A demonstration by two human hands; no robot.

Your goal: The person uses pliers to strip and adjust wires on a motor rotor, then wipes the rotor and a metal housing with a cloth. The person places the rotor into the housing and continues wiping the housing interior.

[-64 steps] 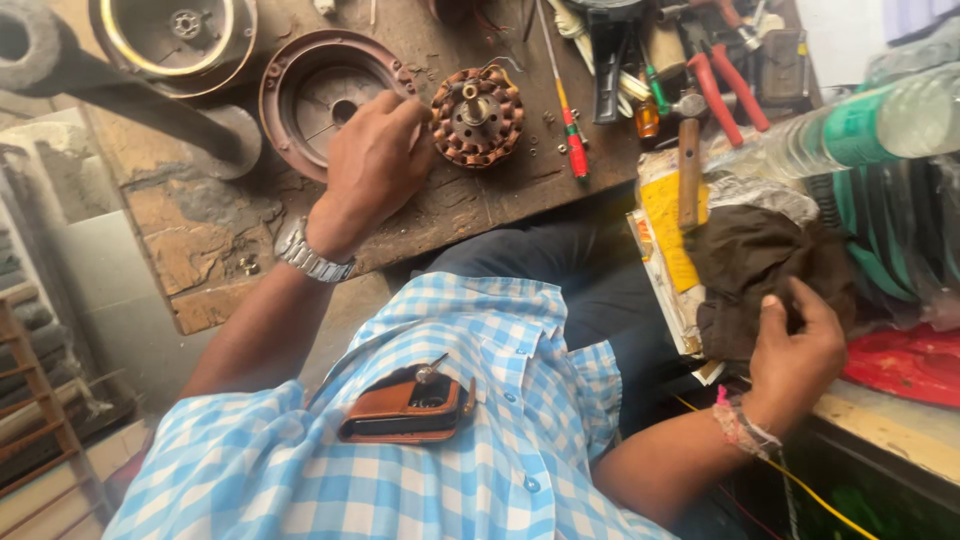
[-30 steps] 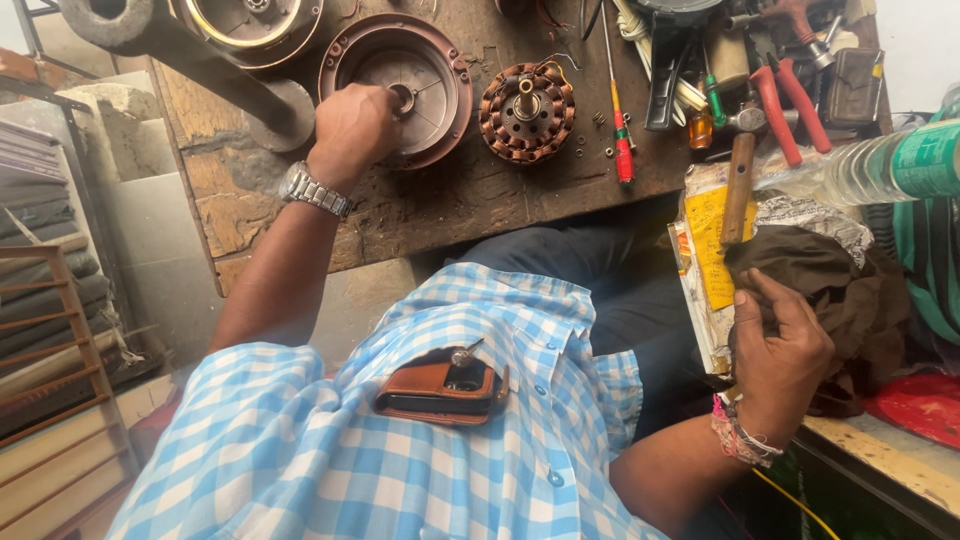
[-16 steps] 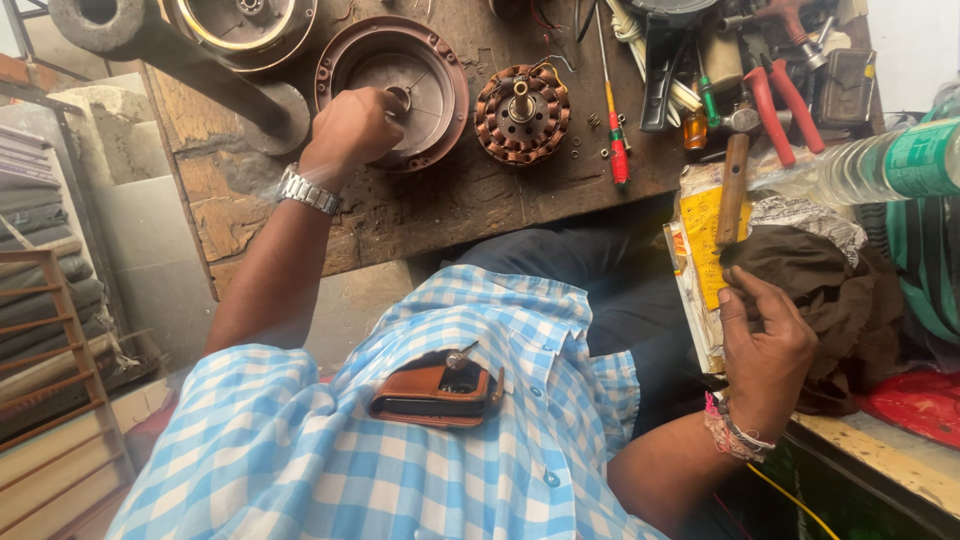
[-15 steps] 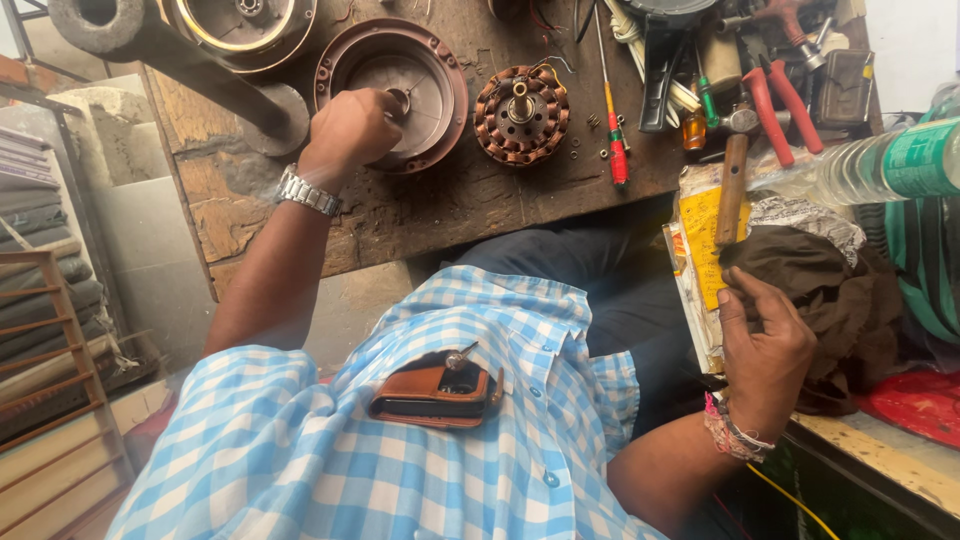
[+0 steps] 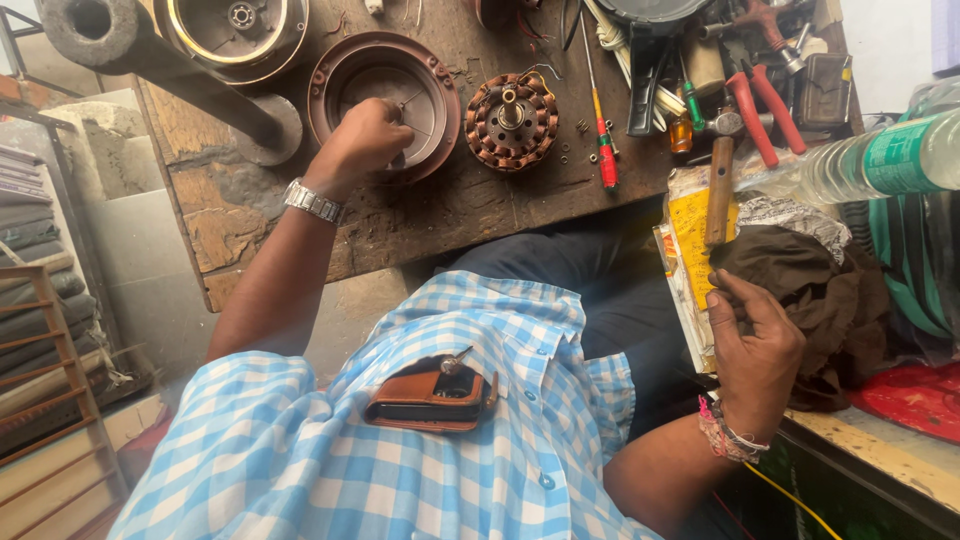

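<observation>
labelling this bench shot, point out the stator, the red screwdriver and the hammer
stator (image 5: 512, 120), head view, on its copper windings
red screwdriver (image 5: 606, 160), head view, on its red handle
hammer (image 5: 718, 190), head view, on its wooden handle

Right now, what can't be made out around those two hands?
- Head view: what the left hand pinches inside the round brown metal housing; its knuckles cover it.
- Whether the right hand holds anything beside the dark brown cloth; curled fingers hide it.
- Clear plastic bottle: right edge cuts it.

Blue-and-white checked shirt (image 5: 400, 450), brown phone case (image 5: 425, 402) in pocket, silver wristwatch (image 5: 312, 201), pink thread wristbands (image 5: 728, 440)
</observation>
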